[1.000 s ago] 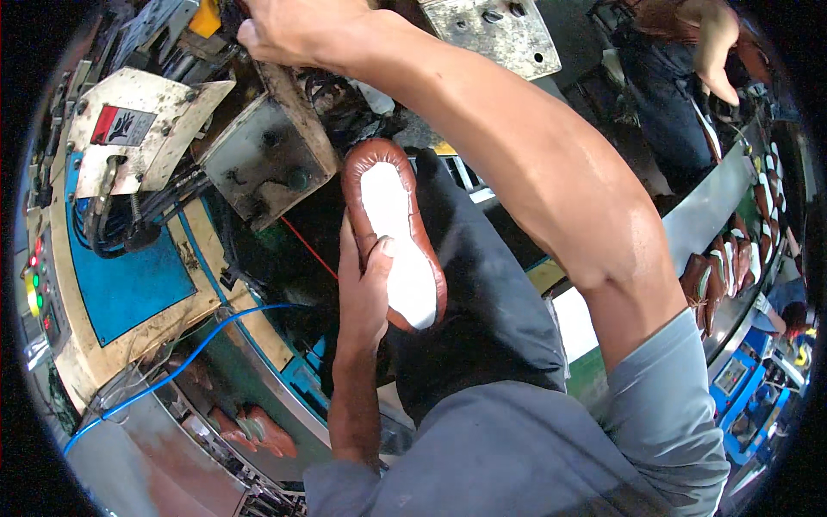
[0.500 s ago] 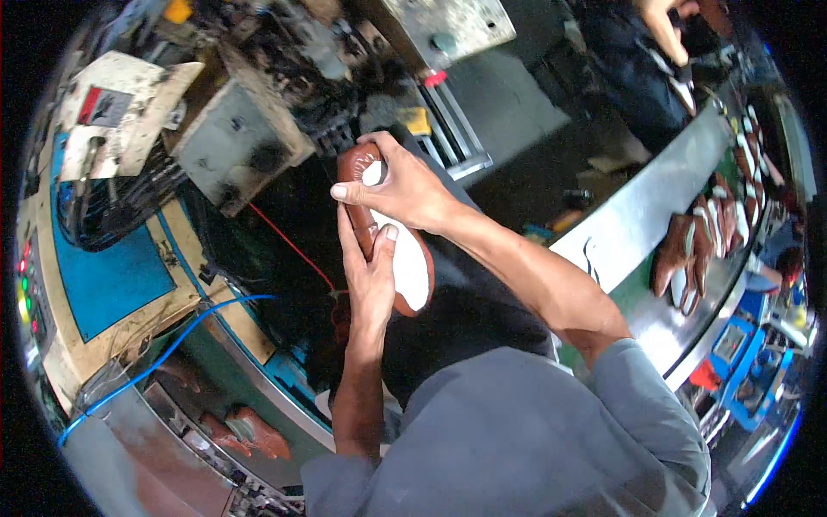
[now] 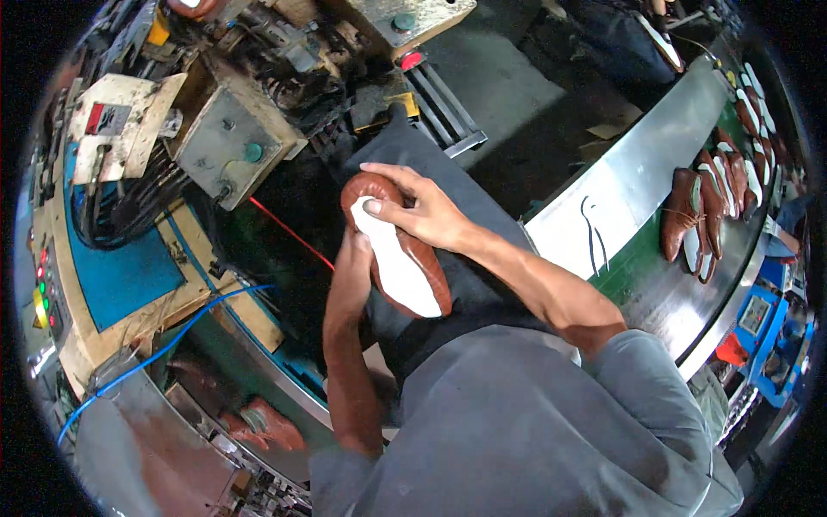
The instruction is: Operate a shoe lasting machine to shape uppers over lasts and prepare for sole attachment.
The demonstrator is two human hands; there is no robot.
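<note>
A brown leather shoe upper, its white underside turned up toward me, is held over my dark-covered lap. My right hand grips the rounded end away from me, thumb pressed on the white sole and fingers over the far rim. Against the shoe's left side, my left hand supports it, with most of its fingers hidden beneath. The end nearest my body hangs free of both hands, close to my grey shirt.
Machine housings with cables stand ahead left, by a blue-topped bench. On the right, a metal ledge carries pincers; several brown shoes lie beyond. Other brown shoes sit low left. Another person's dark clothing shows far right.
The shoe has turned so its white underside faces up more fully. My right thumb has moved onto the sole, and my left thumb has left its top. The view has shifted slightly.
</note>
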